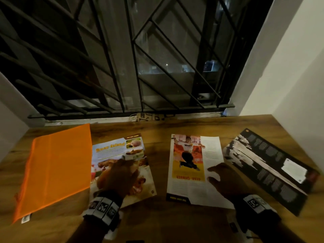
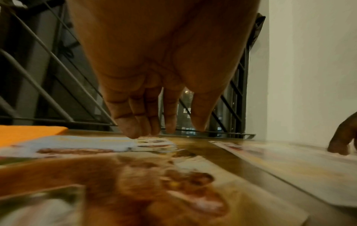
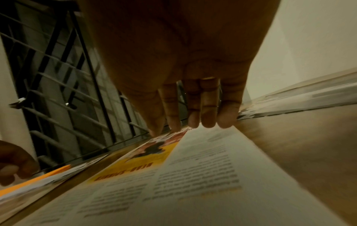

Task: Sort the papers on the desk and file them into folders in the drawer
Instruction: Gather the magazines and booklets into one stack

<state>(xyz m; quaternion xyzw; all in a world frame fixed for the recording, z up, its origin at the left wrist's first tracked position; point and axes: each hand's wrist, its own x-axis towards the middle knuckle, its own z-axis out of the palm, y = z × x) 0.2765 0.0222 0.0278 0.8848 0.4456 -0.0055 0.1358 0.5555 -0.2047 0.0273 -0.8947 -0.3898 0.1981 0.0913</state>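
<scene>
Three magazine sheets and an orange folder (image 1: 56,171) lie on the wooden desk (image 1: 157,135). My left hand (image 1: 119,174) hovers palm-down over the animal page (image 1: 107,151) beside the folder, its fingers (image 2: 133,130) straight and close to the paper (image 2: 92,143). My right hand (image 1: 222,179) spreads over the lower right of the middle page (image 1: 189,165), which shows a jumping figure on yellow and columns of text (image 3: 183,172). Its fingers (image 3: 206,120) are extended and hold nothing. A dark black-and-white sheet (image 1: 270,169) lies at the right.
A barred window (image 1: 122,58) rises behind the desk's far edge. A white wall (image 1: 289,76) closes the right side, another the left. A strip of cardboard (image 1: 152,117) sits on the sill. Bare wood shows between the sheets and along the front edge.
</scene>
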